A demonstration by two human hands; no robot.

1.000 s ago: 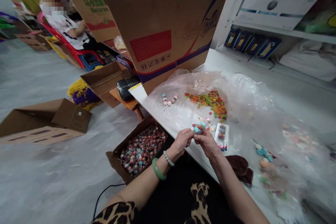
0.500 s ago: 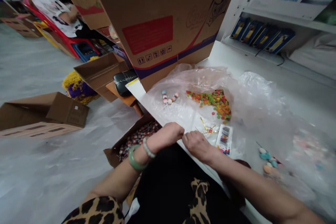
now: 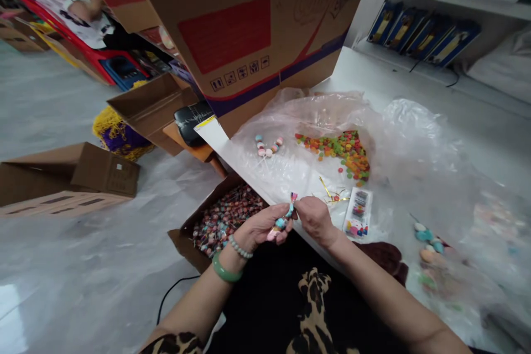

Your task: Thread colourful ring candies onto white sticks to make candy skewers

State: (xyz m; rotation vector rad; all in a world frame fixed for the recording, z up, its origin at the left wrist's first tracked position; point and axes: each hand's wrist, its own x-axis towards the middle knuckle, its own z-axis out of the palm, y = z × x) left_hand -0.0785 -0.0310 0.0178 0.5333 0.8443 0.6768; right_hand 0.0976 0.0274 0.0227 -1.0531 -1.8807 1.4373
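Observation:
My left hand (image 3: 267,223), with a beaded bracelet and a green bangle at its wrist, holds a small wrapped candy piece (image 3: 280,223) in blue and pink. My right hand (image 3: 314,218) pinches the wrapper's twisted upper end, close beside the left. Both are over the table's front edge. Beyond them on clear plastic lie two lollipops of strung candies (image 3: 269,151), a pile of red, green and orange candies (image 3: 352,152), gold ties (image 3: 333,197) and a printed packet (image 3: 358,212).
An open box of many wrapped candies (image 3: 228,215) sits left of my hands. A tall carton (image 3: 232,27) stands behind. Plastic bags (image 3: 427,171) cover the right side. A seated person (image 3: 78,8) is at upper left.
The wrapped candy piece now shows between my hands, which have turned and lowered slightly. My left fingers have opened out around it. The camera view has shifted a little.

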